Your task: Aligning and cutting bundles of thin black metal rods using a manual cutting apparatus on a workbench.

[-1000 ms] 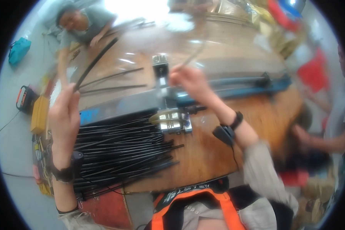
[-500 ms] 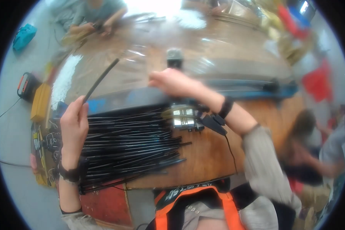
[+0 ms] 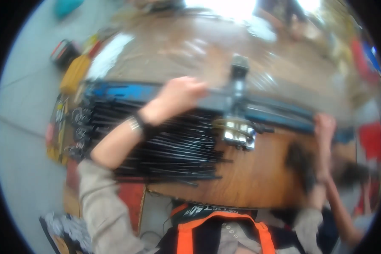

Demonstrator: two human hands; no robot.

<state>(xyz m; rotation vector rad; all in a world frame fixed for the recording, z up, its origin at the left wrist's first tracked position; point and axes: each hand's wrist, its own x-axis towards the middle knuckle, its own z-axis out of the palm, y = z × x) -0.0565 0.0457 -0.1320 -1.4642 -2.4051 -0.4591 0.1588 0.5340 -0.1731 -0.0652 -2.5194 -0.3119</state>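
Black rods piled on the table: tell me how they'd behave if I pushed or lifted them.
The black rods look fairly stiff, since most lie nearly straight. Each is probably light, being so thin. Pushed, they might slide over one another: their ends lie unevenly and their surfaces gleam.

Metal fixture (image 3: 238,95): grey, blurred, set across a long blue rail (image 3: 133,90), with a shiny silver block (image 3: 240,134) at its near end. Rail extends to both sides of the fixture. Black rods (image 3: 178,144): slender, heaped, roughly parallel, left of the block.
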